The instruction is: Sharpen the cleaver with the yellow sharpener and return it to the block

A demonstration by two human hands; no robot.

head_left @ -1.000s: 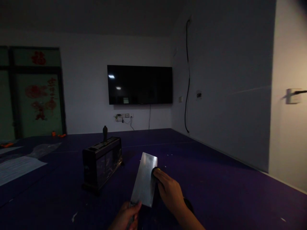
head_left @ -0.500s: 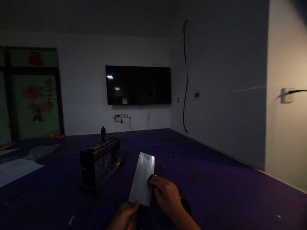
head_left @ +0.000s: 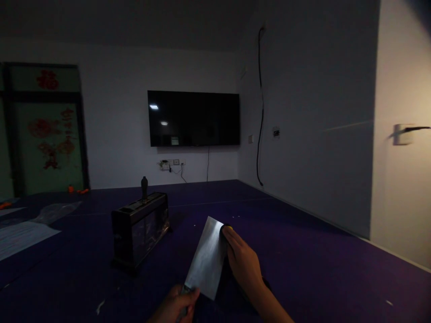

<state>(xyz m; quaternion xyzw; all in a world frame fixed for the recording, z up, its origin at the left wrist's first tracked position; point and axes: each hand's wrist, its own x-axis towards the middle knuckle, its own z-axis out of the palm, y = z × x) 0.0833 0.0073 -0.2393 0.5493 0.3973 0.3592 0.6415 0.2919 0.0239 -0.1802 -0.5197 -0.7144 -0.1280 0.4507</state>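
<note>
A cleaver (head_left: 208, 260) with a broad shiny blade tilts up and to the right in front of me. My left hand (head_left: 178, 304) is closed around its handle, with the thumb at the base of the blade. My right hand (head_left: 245, 260) pinches a small black and yellow object (head_left: 226, 229) at the blade's upper right edge. Its kind is too dark to make out, and the fingers hide part of it. Left of the cleaver stands a dark knife block (head_left: 141, 229) with clear sides and one black handle (head_left: 144, 187) sticking up from its top.
The purple surface (head_left: 303, 260) bears small white scraps. Papers (head_left: 27, 237) and a clear plastic sheet (head_left: 59, 211) lie at the left, near small orange items (head_left: 71, 189). A television (head_left: 194, 119) hangs on the far wall. Behind my right arm sits a dark shape, not identifiable.
The cleaver has tilted further to the right. My right hand has moved up along the blade's edge towards its far corner, and my left hand has shifted slightly right.
</note>
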